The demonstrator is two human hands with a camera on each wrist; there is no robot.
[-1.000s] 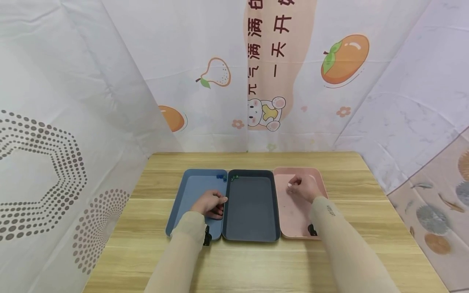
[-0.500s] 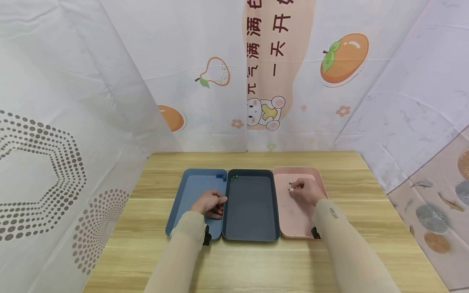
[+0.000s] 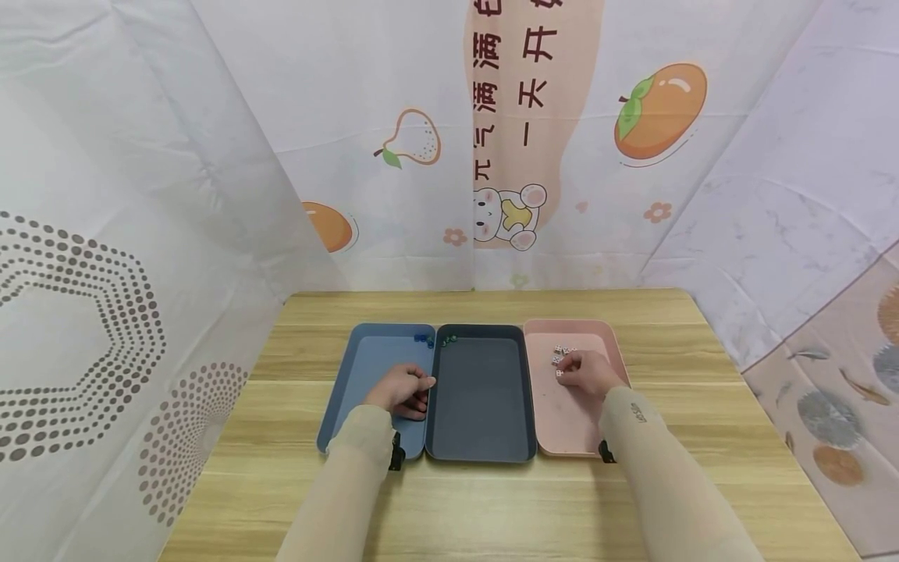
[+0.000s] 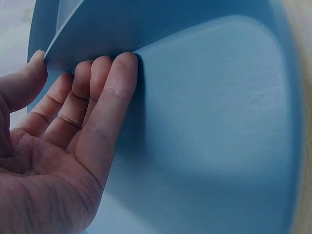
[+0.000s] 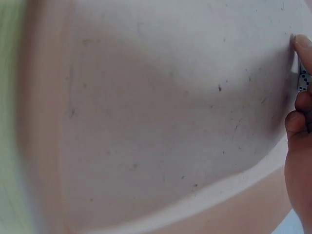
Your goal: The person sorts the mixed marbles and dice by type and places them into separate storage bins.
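Note:
My right hand (image 3: 588, 372) is low over the pink tray (image 3: 562, 429), its thumb and fingers around a white die (image 3: 559, 373). In the right wrist view black dots show on the die (image 5: 304, 81) between thumb and fingers, partly cut off by the frame edge. Several more white dice (image 3: 558, 350) lie just beyond the fingertips; some are partly hidden by the hand. At the blue tray (image 3: 344, 406), my left hand (image 3: 403, 389) grips the right side wall. Its thumb lies at the rim and its curled fingers press the inner face, as the left wrist view shows.
Between these two trays stands a dark grey-blue tray (image 3: 481, 406) with several small green pieces (image 3: 449, 340) in its far left corner. Small blue pieces (image 3: 421, 339) sit in the blue tray's far right corner. All trays stand on a wooden table (image 3: 477, 507) before a printed curtain (image 3: 393, 234).
My right hand has drawn slightly toward me and right. More white dice show beyond it, and one is now at its thumb tip nearer to me. The left hand has stayed put.

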